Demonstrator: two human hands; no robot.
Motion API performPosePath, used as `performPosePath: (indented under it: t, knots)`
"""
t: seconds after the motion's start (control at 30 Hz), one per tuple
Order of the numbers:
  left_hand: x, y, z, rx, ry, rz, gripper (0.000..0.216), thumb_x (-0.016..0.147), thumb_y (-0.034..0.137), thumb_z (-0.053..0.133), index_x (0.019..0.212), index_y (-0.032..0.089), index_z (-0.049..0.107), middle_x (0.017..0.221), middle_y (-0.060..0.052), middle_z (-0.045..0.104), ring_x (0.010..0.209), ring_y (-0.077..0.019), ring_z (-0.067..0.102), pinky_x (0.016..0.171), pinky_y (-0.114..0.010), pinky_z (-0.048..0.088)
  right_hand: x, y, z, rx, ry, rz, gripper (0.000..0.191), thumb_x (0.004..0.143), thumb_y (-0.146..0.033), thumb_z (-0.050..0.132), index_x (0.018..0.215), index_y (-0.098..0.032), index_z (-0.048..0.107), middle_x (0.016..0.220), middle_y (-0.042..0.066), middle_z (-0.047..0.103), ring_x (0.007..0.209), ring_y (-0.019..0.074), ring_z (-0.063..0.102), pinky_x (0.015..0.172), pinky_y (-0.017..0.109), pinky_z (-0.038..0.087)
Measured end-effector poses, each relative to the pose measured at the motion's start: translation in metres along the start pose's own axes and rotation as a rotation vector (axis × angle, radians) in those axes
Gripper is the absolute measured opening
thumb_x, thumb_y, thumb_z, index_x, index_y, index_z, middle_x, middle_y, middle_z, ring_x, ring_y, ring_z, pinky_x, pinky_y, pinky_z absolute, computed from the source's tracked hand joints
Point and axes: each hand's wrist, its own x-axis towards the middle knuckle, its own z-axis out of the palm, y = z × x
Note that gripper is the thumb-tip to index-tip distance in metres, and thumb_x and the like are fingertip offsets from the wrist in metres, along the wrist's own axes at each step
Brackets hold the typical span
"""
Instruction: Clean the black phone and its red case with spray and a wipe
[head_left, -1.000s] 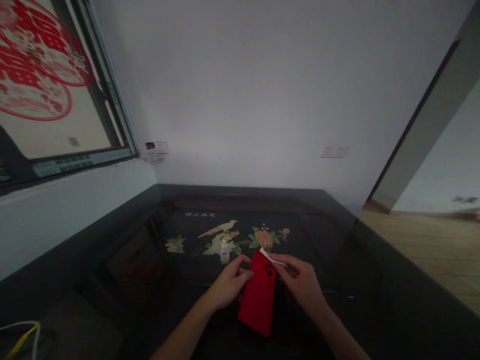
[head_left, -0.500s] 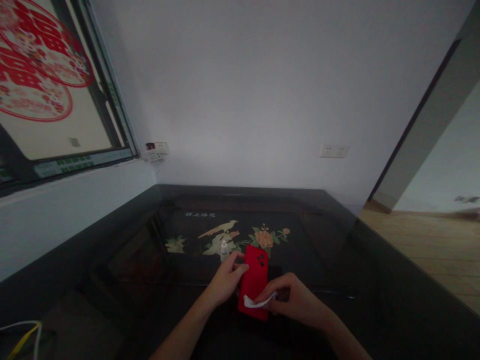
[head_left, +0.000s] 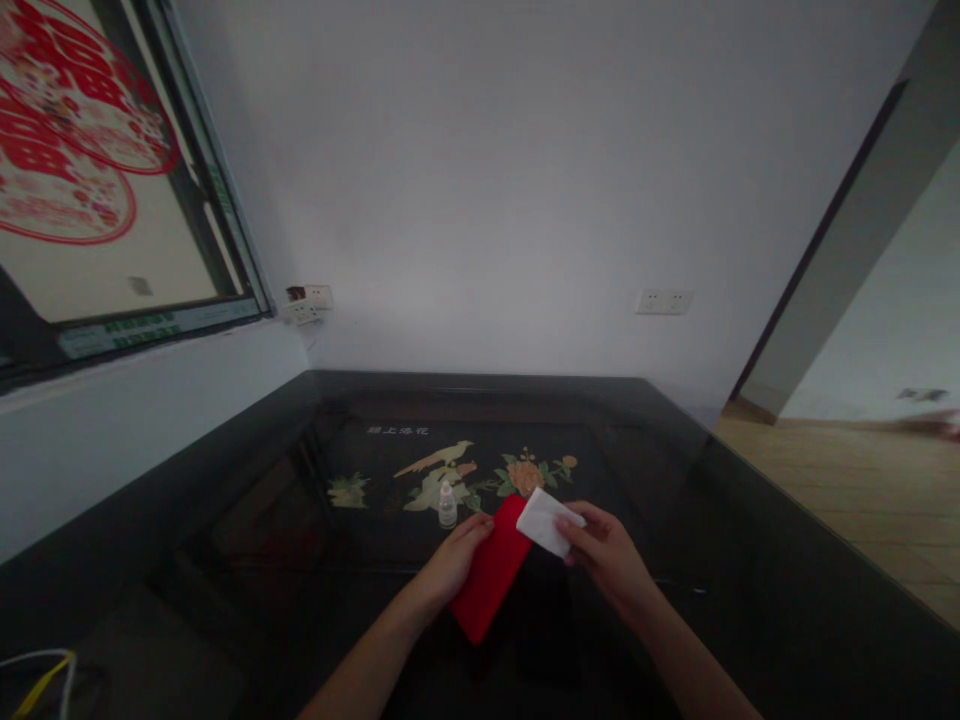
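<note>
Over the near half of the dark table (head_left: 757, 590), about midway between its left and right edges, a red phone (head_left: 491, 580) is held at a slant, top end pointing toward the table's far right corner. The left hand (head_left: 452, 565) grips its left side. The right hand (head_left: 613, 558) pinches a white tissue (head_left: 541, 525), which overlaps the phone's top end; whether they touch, I cannot tell. Nearer the far edge, 1 small clear bottle (head_left: 448, 508) stands upright just beyond the left hand.
</note>
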Motion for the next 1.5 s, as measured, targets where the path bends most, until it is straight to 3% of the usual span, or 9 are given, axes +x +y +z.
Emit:
performPosePath:
  t: [0.07, 0.13, 0.3, 0.5, 0.63, 0.83, 1.13, 1.33, 1.5]
  knots:
    - [-0.007, 0.006, 0.005, -0.112, -0.08, -0.086, 0.046, 0.089, 0.059, 0.06, 0.106, 0.017, 0.066, 0.093, -0.005, 0.071, 0.088, -0.0202, 0.067, 0.083, -0.03, 0.049, 0.005, -0.001, -0.005, -0.011, 0.142, -0.016, 0.046, 0.061, -0.049, 0.093, 0.091, -0.018, 0.078, 0.079, 0.002, 0.075, 0.065, 0.0125, 0.064, 0.054, 0.019, 0.051]
    - [-0.015, 0.013, 0.01, -0.142, -0.126, -0.14, 0.051, 0.088, 0.064, 0.06, 0.106, 0.016, 0.066, 0.085, -0.004, 0.069, 0.072, -0.0161, 0.065, 0.069, -0.027, 0.049, 0.009, 0.001, -0.01, -0.064, 0.239, -0.047, 0.047, 0.062, -0.05, 0.092, 0.094, -0.018, 0.079, 0.083, 0.003, 0.076, 0.069, 0.0146, 0.065, 0.055, 0.019, 0.05]
    - [-0.019, 0.014, 0.016, -0.154, -0.219, -0.173, 0.046, 0.076, 0.049, 0.078, 0.107, 0.018, 0.061, 0.065, 0.008, 0.049, 0.042, -0.0056, 0.038, 0.041, -0.019, 0.028, 0.018, 0.012, -0.021, -0.095, 0.312, -0.129, 0.046, 0.067, -0.051, 0.088, 0.098, -0.018, 0.079, 0.096, 0.006, 0.079, 0.083, 0.0213, 0.07, 0.066, 0.026, 0.054]
    - [-0.019, 0.012, 0.019, -0.31, -0.271, -0.292, 0.056, 0.09, 0.054, 0.057, 0.116, 0.006, 0.066, 0.102, -0.013, 0.066, 0.084, -0.0201, 0.066, 0.065, -0.031, 0.057, 0.014, 0.011, -0.018, -0.23, 0.372, -0.287, 0.04, 0.075, -0.05, 0.082, 0.1, -0.019, 0.079, 0.103, 0.008, 0.08, 0.1, 0.0293, 0.073, 0.092, 0.039, 0.055]
    - [-0.021, 0.014, 0.02, -0.399, -0.334, -0.382, 0.066, 0.095, 0.063, 0.048, 0.122, 0.005, 0.065, 0.108, -0.017, 0.068, 0.09, -0.0245, 0.069, 0.076, -0.041, 0.061, 0.005, 0.005, -0.011, -0.427, 0.356, -0.435, 0.033, 0.082, -0.046, 0.077, 0.102, -0.019, 0.08, 0.111, 0.011, 0.079, 0.108, 0.0323, 0.071, 0.103, 0.049, 0.052]
    - [-0.016, 0.01, 0.024, -0.415, -0.292, -0.406, 0.088, 0.092, 0.079, 0.034, 0.115, 0.002, 0.068, 0.098, -0.02, 0.073, 0.084, -0.0259, 0.072, 0.075, -0.039, 0.06, -0.004, 0.01, 0.005, -0.537, 0.116, -0.553, 0.018, 0.089, -0.033, 0.07, 0.099, -0.022, 0.081, 0.119, 0.012, 0.077, 0.113, 0.031, 0.071, 0.106, 0.05, 0.053]
    - [-0.008, 0.007, 0.026, -0.462, -0.102, -0.288, 0.069, 0.098, 0.067, 0.039, 0.106, 0.007, 0.072, 0.088, -0.015, 0.078, 0.071, -0.0218, 0.073, 0.071, -0.03, 0.055, -0.021, 0.011, 0.019, -0.561, -0.378, -0.514, 0.022, 0.084, -0.015, 0.073, 0.1, -0.027, 0.082, 0.107, 0.005, 0.081, 0.104, 0.0247, 0.076, 0.1, 0.04, 0.058]
    - [-0.005, 0.008, 0.022, -0.495, -0.113, -0.233, 0.081, 0.098, 0.07, 0.031, 0.11, 0.0, 0.071, 0.094, -0.021, 0.077, 0.078, -0.0246, 0.073, 0.076, -0.033, 0.056, -0.038, -0.002, 0.029, -0.41, -0.626, -0.222, 0.012, 0.08, -0.022, 0.081, 0.092, -0.022, 0.084, 0.098, 0.008, 0.082, 0.093, 0.0244, 0.079, 0.089, 0.036, 0.061]
    - [-0.005, 0.009, 0.024, -0.511, -0.134, -0.252, 0.085, 0.098, 0.072, 0.027, 0.114, 0.0, 0.069, 0.095, -0.02, 0.076, 0.076, -0.0231, 0.073, 0.071, -0.031, 0.055, -0.044, -0.003, 0.031, -0.278, -0.784, 0.063, 0.023, 0.076, -0.033, 0.086, 0.094, -0.02, 0.084, 0.1, 0.009, 0.082, 0.094, 0.0255, 0.078, 0.085, 0.035, 0.06]
